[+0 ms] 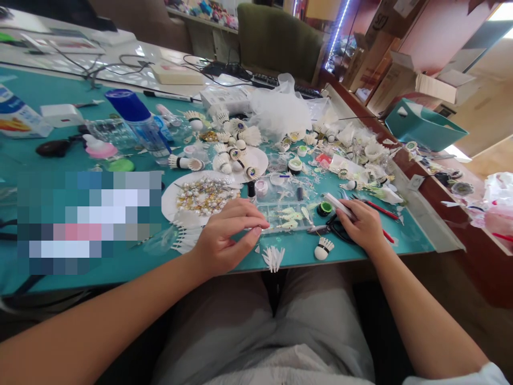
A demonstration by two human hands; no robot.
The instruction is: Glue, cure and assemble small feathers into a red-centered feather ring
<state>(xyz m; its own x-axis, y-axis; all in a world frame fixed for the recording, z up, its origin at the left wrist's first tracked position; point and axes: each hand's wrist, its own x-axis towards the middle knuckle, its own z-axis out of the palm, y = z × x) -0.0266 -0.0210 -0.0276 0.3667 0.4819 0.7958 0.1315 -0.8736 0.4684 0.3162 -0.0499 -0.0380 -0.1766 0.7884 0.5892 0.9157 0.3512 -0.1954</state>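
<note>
1. Turquoise mat – ground for all below.
2. Left hand: thumb and index tips meet; we cannot tell whether anything tiny sits between.
3. Right hand: fingers closed around item 5.
4. Clear compartment tray: between the hands, just beyond the left fingertips.
5. White bar: right and slightly far of the left fingertips – long axis far-left to near-right; we record the right hand as nearer.
6. Shuttlecock: near side, left of the right hand.
7. Green pot: just beside the bar's far-left end.
</note>
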